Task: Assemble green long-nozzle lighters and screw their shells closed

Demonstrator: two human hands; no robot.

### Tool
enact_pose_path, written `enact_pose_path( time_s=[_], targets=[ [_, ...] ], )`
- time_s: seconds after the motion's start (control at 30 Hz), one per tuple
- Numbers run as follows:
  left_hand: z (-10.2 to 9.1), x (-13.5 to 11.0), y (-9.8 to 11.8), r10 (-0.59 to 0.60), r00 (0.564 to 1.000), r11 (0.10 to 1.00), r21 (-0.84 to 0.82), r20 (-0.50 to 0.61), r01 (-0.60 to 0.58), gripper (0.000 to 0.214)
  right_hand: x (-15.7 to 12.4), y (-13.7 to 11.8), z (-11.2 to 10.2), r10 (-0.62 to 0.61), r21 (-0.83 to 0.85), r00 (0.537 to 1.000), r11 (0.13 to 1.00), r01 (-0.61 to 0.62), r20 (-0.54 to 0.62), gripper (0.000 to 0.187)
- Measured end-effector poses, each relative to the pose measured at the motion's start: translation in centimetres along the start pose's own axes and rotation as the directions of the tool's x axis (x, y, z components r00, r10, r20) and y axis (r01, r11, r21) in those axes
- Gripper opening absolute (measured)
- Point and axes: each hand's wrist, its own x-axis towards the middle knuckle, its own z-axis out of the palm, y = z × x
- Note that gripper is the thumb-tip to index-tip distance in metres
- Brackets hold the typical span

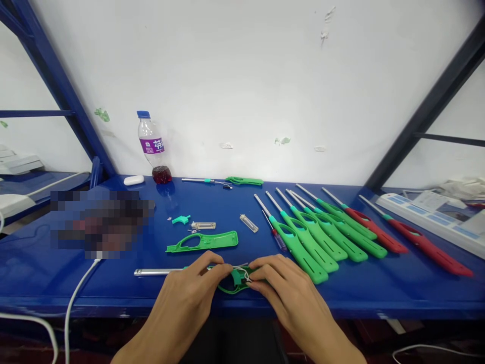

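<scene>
Both my hands work on an opened green lighter (235, 281) lying at the front edge of the blue table (359, 298). Its metal tube (151, 272) points left. My left hand (189, 296) pinches the lighter body near the tube end. My right hand (282, 285) pinches it from the right, fingers closed by thin white wires. A separate green half-shell (202, 241) lies just behind, with a teal trigger (181, 219), a small metal part (203, 225) and a clear tube (249, 223) beyond.
Several assembled green and red long-nose lighters (326, 232) lie in a row to the right. Another lighter (227, 180), a bottle (153, 147) and a white case (134, 180) stand by the wall. A power strip (428, 218) sits far right; a white cable (76, 298) hangs left.
</scene>
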Motion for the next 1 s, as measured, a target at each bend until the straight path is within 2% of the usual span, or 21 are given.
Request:
enact_pose_path(
  time_s=[0.1,0.4,0.57,0.67,0.73,0.8,0.9,1.0],
  targets=[
    [-0.2,0.1,0.0,-0.019,0.999,1.000,0.008,0.047,0.019,0.044,0.1,-0.1,-0.2,-0.011,-0.006,1.000,1.000,0.011,-0.003,0.019],
    [-0.3,0.1,-0.5,-0.002,0.999,1.000,0.030,0.054,0.000,0.048,0.1,-0.3,-0.3,0.058,0.077,0.998,0.995,-0.060,0.022,0.012],
    [-0.3,-0.2,-0.6,-0.018,0.996,1.000,0.015,0.087,0.016,0.048,-0.1,-0.1,-0.1,0.066,0.055,0.998,0.996,-0.067,0.013,0.012],
    [-0.4,-0.1,-0.4,-0.051,0.992,0.999,0.015,0.117,0.049,0.048,-0.3,0.3,0.2,0.006,0.022,1.000,1.000,-0.006,-0.029,0.015],
    [-0.7,0.2,-0.1,-0.075,0.981,0.997,0.007,0.176,0.075,0.049,-0.4,0.7,0.3,-0.069,-0.020,0.995,0.998,0.067,-0.066,0.021],
    [-1.3,0.5,0.1,-0.104,0.962,0.995,0.025,0.252,0.101,0.051,-0.4,1.1,0.4,-0.147,-0.079,0.985,0.987,0.139,-0.094,0.026],
    [-2.2,1.1,0.5,-0.130,0.918,0.991,0.067,0.375,0.113,0.056,-0.4,1.6,0.1,-0.241,-0.151,0.967,0.962,0.228,-0.076,0.030],
    [-2.7,1.3,0.7,-0.153,0.884,0.988,0.102,0.441,0.119,0.059,-0.1,1.9,-0.2,-0.274,-0.174,0.960,0.950,0.260,-0.063,0.030]
  ],
)
